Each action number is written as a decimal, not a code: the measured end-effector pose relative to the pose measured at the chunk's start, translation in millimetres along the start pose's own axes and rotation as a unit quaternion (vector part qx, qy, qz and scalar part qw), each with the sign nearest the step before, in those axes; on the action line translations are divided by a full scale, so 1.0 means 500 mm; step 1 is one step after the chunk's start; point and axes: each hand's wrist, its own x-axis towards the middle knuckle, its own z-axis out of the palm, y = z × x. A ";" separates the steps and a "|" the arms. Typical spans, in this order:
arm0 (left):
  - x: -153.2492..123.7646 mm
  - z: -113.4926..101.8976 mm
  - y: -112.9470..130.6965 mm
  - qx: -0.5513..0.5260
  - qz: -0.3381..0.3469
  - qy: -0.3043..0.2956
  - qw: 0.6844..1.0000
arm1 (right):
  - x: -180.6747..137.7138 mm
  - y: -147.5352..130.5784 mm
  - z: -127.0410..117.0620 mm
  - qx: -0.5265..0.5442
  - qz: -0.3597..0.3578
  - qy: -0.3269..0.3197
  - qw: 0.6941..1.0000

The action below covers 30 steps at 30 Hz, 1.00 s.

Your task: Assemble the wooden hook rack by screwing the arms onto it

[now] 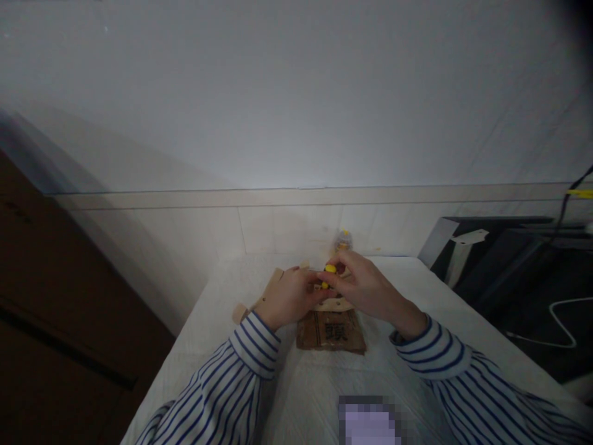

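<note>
Over the middle of the table my two hands meet around a small yellow piece. My right hand [365, 281] pinches the rounded yellow piece [330, 269] between thumb and fingers. My left hand [296, 295] is closed, its fingertips by a smaller yellow part [325, 285] just under that piece; whether the two parts are joined I cannot tell. Beneath the hands lies a pale wooden strip with holes [336, 305], partly covered by them. A brown packet with dark printed characters [332, 332] lies flat nearer to me.
Pale wooden pieces [271, 289] lie beyond and left of my left hand. A clear bag with yellow bits [343, 240] stands by the wall. The white-covered table [194, 352] meets the wall at the back. Dark panels [514, 272] and a white cable [551, 343] are at the right.
</note>
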 end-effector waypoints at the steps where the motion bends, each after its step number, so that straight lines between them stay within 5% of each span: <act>1: 0.001 0.003 0.001 0.000 -0.003 0.003 1.000 | 0.000 0.001 0.001 -0.006 -0.002 0.004 1.000; 11: 0.004 0.006 0.000 -0.003 0.033 0.022 0.999 | 0.003 0.001 0.003 0.028 0.026 -0.024 0.999; 17: 0.000 0.015 -0.006 -0.051 -0.027 0.053 0.997 | 0.003 0.005 -0.004 0.091 0.016 -0.039 0.995; 30: -0.002 0.021 0.005 0.048 -0.039 0.097 0.993 | 0.005 0.018 -0.013 0.072 -0.017 -0.060 0.995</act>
